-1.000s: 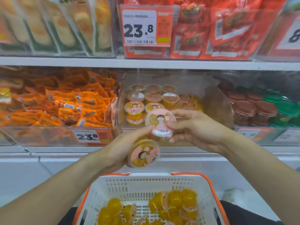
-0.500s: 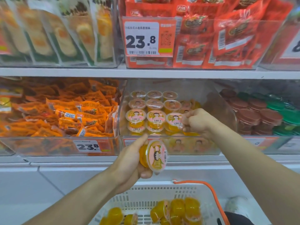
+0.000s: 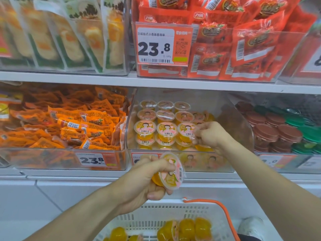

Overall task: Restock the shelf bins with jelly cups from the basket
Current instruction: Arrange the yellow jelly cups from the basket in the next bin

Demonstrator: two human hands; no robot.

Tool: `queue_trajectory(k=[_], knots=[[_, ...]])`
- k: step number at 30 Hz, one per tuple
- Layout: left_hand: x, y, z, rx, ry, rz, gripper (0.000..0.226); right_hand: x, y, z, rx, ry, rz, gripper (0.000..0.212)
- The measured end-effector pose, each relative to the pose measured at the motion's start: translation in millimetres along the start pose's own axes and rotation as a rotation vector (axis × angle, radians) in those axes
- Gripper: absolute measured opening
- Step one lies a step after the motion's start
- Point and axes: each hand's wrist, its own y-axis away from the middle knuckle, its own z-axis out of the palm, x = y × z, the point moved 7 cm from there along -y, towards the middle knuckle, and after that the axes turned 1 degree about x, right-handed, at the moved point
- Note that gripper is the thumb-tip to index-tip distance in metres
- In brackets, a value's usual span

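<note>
A clear shelf bin [image 3: 240, 122] on the middle shelf holds rows of orange jelly cups [image 3: 166, 131] with pink cartoon lids. My right hand [image 3: 211, 136] reaches into the bin, and its curled fingertips pinch the rim of the front-right jelly cup [image 3: 185, 132]. Below the bin's front, my left hand [image 3: 144, 181] grips another jelly cup [image 3: 172, 174], tilted with its lid facing right. Under my arms is the white basket [image 3: 173, 216] with an orange handle, holding several more orange jelly cups [image 3: 186, 228].
Left of the jelly bin is a bin of orange snack packets [image 3: 69, 126]; to its right are brown and green lidded cups [image 3: 278, 133]. The white shelf board [image 3: 156, 84] above carries bins of red packets [image 3: 243, 46] and pale packs [image 3: 69, 40]. A shoe [image 3: 250, 225] shows bottom right.
My right hand carried its jelly cup into the bin and set it in the front row, staying at it. My left hand turned its cup sideways below the bin.
</note>
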Motion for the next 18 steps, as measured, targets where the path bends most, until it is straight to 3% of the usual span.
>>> queue_trajectory(k=[2, 4, 7, 9, 11, 13, 15, 18], knots=[[10, 2, -5, 0.061, -0.007, 0.043, 0.059, -2, 2, -5, 0.008, 0.061, -0.025, 0.015], [19, 2, -14, 0.120, 0.014, 0.103, 0.050, -16, 11, -18, 0.109, 0.280, -0.155, 0.028], [30, 6, -14, 0.076, -0.014, 0.172, 0.038, -54, 56, -33, 0.271, 0.325, -0.461, 0.017], [32, 7, -14, 0.064, -0.080, 0.220, 0.040, -69, 85, -23, 0.055, 0.131, -0.528, 0.013], [33, 5, -15, 0.092, -0.131, 0.276, 0.044, -69, 113, 3, -0.368, -0.054, -0.455, 0.025], [37, 4, -15, 0.143, -0.252, 0.381, 0.048, -57, 136, 22, -0.584, 0.040, -0.408, 0.043], [41, 5, -8, 0.166, -0.391, 0.489, 0.048, -45, 146, 31, -0.548, 0.095, -0.420, 0.043], [45, 9, 5, 0.152, -0.466, 0.560, 0.047, -35, 152, 31, -0.426, -0.092, -0.419, 0.024]])
